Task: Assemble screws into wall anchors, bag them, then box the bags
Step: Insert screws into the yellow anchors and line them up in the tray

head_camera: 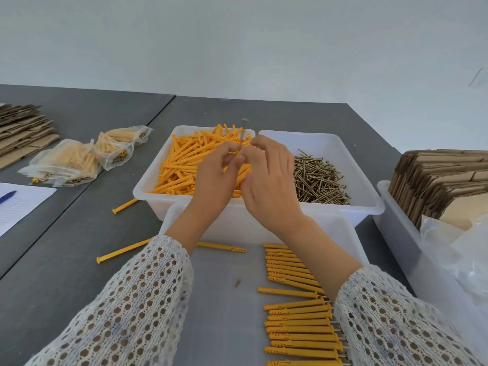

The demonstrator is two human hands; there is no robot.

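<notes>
A screw (242, 133) is held upright between the two hands, above the far bin of anchors (184, 165). Its long line runs up and down, with the head at the top and the point going down into the open end of an orange anchor (235, 152). That anchor is pinched by the left hand (214, 180), and only its rim can be seen past the fingers. The screw is pinched by the fingertips of the right hand (269, 186), which is a little higher and closer to it. So the next push should probably go straight down along that line (a tilt could jam it). The screw looks thin, grey and blurry. Loose screws are piled in the right bin (317, 180). Finished pieces are laid in a row (298, 313) on the near tray, under the right sleeve.
</notes>
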